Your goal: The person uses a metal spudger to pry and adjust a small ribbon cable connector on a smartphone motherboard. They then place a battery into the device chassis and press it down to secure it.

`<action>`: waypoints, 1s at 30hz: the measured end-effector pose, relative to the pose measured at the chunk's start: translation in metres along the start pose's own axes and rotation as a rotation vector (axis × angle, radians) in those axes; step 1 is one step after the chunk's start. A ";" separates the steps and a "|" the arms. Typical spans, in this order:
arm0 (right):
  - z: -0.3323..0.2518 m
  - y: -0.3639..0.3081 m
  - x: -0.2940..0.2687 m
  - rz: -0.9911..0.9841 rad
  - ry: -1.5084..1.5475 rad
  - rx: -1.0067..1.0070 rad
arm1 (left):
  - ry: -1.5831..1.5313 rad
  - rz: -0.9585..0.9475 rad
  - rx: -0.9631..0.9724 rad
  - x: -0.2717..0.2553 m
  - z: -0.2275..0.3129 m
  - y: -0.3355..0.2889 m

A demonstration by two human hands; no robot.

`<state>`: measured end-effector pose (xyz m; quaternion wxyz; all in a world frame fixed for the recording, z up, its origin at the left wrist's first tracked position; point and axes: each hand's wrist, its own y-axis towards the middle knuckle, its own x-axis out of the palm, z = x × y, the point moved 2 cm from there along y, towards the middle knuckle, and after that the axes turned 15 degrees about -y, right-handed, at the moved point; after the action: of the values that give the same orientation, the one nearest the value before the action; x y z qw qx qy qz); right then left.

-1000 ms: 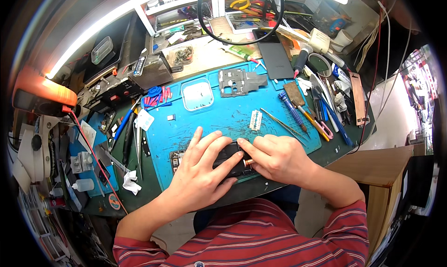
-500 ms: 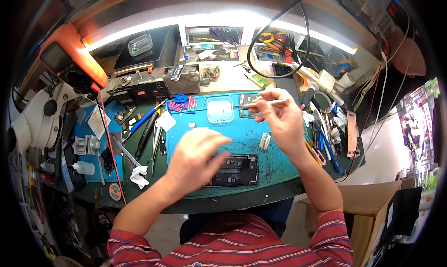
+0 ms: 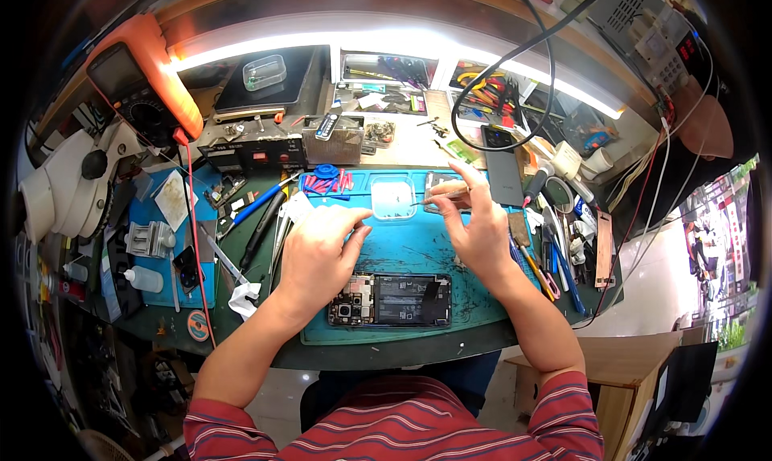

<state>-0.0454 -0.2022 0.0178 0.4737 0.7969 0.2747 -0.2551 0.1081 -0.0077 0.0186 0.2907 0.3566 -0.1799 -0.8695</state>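
Observation:
An opened phone (image 3: 402, 300) lies on the blue mat (image 3: 386, 256), its battery and camera lenses exposed. My left hand (image 3: 318, 248) hovers above the mat to the left, fingers bent, thumb and index tips apart, with nothing visible between them. My right hand (image 3: 481, 240) is closed on a slim pen-like tool, whose thin dark end (image 3: 426, 203) points left at a clear plastic box (image 3: 375, 199) with tiny parts inside. Most of that tool is hidden by the fingers. Behind the right hand, a small metal phone part (image 3: 435, 178) is partly covered.
Red and blue small tools (image 3: 326, 179) lie at the mat's back left. Pliers and tweezers (image 3: 555, 248) crowd the right side. A dark phone (image 3: 503, 175) stands behind the right hand. An orange multimeter (image 3: 149, 83) and a white microscope (image 3: 76, 183) occupy the left. A black cable (image 3: 460, 99) loops overhead.
My left hand has drawn back to the left, uncovering the phone's camera end. My right hand has come down and slightly left, bringing the tool's end beside the clear box. The view has shifted slightly.

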 end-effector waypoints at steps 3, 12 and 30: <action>-0.010 0.000 -0.005 0.043 0.033 -0.020 | -0.027 0.000 -0.003 0.002 -0.003 -0.002; -0.039 -0.013 -0.017 -0.054 0.189 -0.137 | -0.077 -0.070 0.071 0.010 0.002 -0.002; -0.050 -0.030 -0.048 -0.005 0.502 0.295 | -0.689 -0.016 -0.343 0.015 0.013 -0.010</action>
<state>-0.0928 -0.1550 0.0520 0.2692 0.8947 0.3454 -0.0884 0.0865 -0.0082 0.0148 0.2620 -0.0088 -0.1163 -0.9580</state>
